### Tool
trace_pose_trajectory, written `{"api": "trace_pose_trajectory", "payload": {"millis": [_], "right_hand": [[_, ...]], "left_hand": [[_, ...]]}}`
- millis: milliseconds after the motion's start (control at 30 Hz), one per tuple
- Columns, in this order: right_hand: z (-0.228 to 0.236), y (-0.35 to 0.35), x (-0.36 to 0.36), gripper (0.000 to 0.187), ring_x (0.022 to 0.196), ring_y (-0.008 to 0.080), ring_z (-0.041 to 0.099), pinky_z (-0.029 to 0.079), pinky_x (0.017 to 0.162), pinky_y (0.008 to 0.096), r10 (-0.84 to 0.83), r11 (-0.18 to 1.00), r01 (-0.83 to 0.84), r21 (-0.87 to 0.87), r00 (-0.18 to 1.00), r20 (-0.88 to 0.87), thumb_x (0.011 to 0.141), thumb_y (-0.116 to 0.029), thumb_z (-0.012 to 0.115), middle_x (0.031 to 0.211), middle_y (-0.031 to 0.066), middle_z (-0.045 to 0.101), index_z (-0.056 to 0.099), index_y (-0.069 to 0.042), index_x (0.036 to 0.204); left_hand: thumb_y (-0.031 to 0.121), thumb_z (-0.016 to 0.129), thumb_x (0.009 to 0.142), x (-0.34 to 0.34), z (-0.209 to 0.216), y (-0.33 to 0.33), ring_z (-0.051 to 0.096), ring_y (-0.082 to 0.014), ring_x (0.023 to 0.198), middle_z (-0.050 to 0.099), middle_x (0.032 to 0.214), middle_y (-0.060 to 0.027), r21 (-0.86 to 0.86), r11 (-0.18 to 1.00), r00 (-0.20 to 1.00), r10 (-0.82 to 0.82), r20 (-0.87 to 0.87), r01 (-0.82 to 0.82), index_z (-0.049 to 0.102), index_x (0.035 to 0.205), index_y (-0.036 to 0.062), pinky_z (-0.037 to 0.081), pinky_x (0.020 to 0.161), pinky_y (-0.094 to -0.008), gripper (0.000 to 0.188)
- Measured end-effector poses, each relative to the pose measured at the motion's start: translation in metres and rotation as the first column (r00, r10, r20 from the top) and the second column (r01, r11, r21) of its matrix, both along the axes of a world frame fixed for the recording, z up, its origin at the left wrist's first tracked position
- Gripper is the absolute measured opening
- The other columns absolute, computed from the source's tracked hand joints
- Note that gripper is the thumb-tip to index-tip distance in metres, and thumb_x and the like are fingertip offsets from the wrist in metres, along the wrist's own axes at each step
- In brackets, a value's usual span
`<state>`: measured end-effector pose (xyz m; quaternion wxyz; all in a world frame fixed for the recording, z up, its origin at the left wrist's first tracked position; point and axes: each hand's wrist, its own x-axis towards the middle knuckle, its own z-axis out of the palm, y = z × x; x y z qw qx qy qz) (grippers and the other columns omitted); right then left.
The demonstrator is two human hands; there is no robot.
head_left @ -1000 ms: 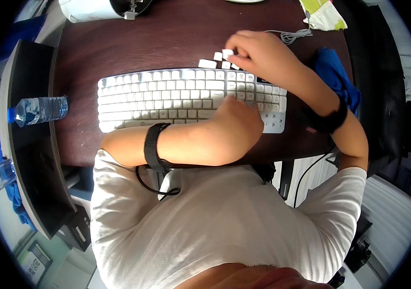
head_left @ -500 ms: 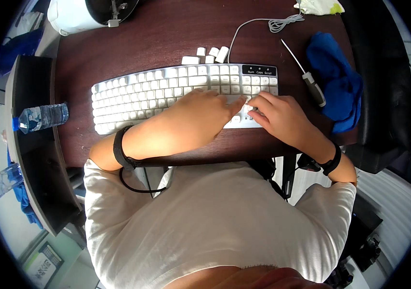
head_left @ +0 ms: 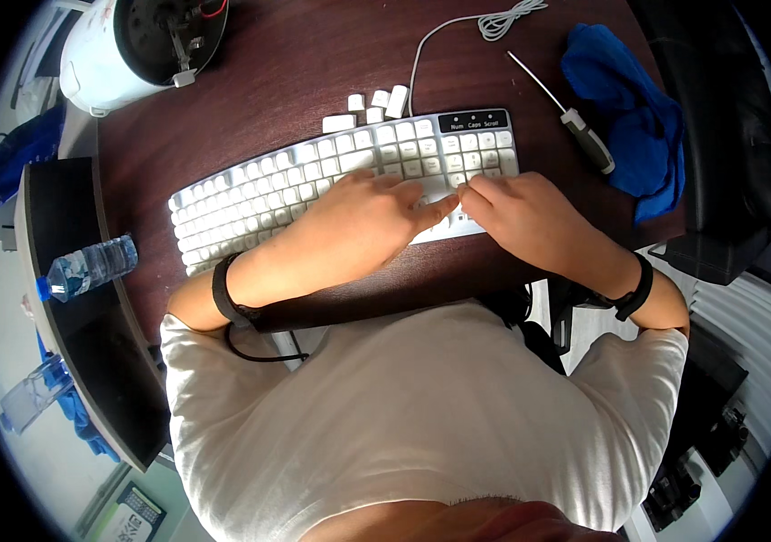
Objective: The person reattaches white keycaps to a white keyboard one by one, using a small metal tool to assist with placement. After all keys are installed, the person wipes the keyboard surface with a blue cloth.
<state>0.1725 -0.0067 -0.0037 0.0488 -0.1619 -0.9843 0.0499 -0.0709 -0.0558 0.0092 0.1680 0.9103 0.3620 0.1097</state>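
Observation:
A white keyboard (head_left: 263, 200) lies at a slant on the dark wooden desk, some of its keys hidden beneath my arms. My left hand (head_left: 381, 210) rests over its right half, a finger stretched toward the number pad. Touching the lower part of that pad, my right hand (head_left: 507, 203) has its thumb and fingers pinched together. Whatever sits between those fingertips is hidden. The two hands' fingertips nearly meet. Behind the keyboard lie several loose white keycaps, among them a wide keycap (head_left: 338, 123).
To the right, a screwdriver (head_left: 575, 129) lies beside a crumpled blue cloth (head_left: 634, 126). A coiled grey cable (head_left: 498, 25) runs behind the keyboard. At far left stands a white appliance (head_left: 101, 63) with a dark opening. A water bottle (head_left: 92, 268) lies at the left edge.
My right hand's fingers have closed together over the number pad. My left hand stays over the keyboard. The whole view has turned and shifted a little.

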Motion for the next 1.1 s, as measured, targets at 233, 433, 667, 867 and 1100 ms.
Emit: {"api": "trace_pose_trajectory", "payload": {"millis": [233,433,667,867,1100], "right_hand": [[-0.004,-0.001,0.003,0.020,0.077,0.0176,0.068,0.053,0.058,0.0289,-0.046,0.993,0.037,-0.116,0.996,-0.078,0.083,-0.008,0.065,0.088,0.0063,0.060,0.062,0.000,0.101],[-0.001,0.001,0.001,0.013,0.073,0.0178,0.066,0.052,0.057,0.0290,-0.041,0.994,0.030,-0.109,0.994,-0.098,0.085,-0.008,0.063,0.083,0.0056,0.056,0.061,-0.001,0.096],[0.000,0.000,-0.002,0.019,0.074,0.0179,0.062,0.050,0.060,0.0320,-0.020,0.999,0.020,-0.029,1.000,0.016,0.083,-0.010,0.064,0.087,0.0047,0.056,0.063,-0.003,0.101],[0.003,-0.005,-0.004,0.017,0.076,0.0167,0.063,0.050,0.061,0.0312,-0.006,1.000,0.003,0.031,0.996,0.091,0.084,-0.010,0.064,0.089,0.0037,0.057,0.063,-0.001,0.099],[0.004,-0.004,-0.004,0.017,0.077,0.0162,0.063,0.049,0.060,0.0303,0.008,1.000,-0.010,0.022,0.994,0.105,0.084,-0.010,0.064,0.088,0.0039,0.057,0.063,-0.002,0.099]], "left_hand": [[0.007,0.061,0.085,-0.001,-0.003,0.005,0.059,-0.0208,0.071,0.054,0.073,-0.0043,0.073,0.996,0.997,-0.051,-0.051,0.055,0.064,0.130,0.0110,0.050,0.062,-0.0356,0.046],[0.006,0.059,0.086,-0.005,-0.005,0.010,0.059,-0.0256,0.067,0.054,0.073,-0.0075,-0.025,0.998,0.998,-0.064,0.006,0.064,0.064,0.131,0.0108,0.050,0.061,-0.0390,0.045],[0.005,0.061,0.084,-0.007,-0.005,0.015,0.060,-0.0273,0.072,0.056,0.075,-0.0085,-0.122,0.991,0.997,-0.053,0.056,0.059,0.067,0.126,0.0132,0.050,0.065,-0.0420,0.043],[0.005,0.061,0.085,-0.008,-0.005,0.016,0.065,-0.0241,0.076,0.063,0.079,-0.0065,-0.123,0.989,0.995,-0.093,-0.033,0.088,0.065,0.132,0.0132,0.052,0.065,-0.0387,0.048],[0.004,0.061,0.085,-0.008,-0.007,0.014,0.065,-0.0242,0.075,0.064,0.079,-0.0074,-0.054,0.993,0.994,-0.105,-0.015,0.104,0.063,0.134,0.0130,0.051,0.065,-0.0389,0.050]]}}
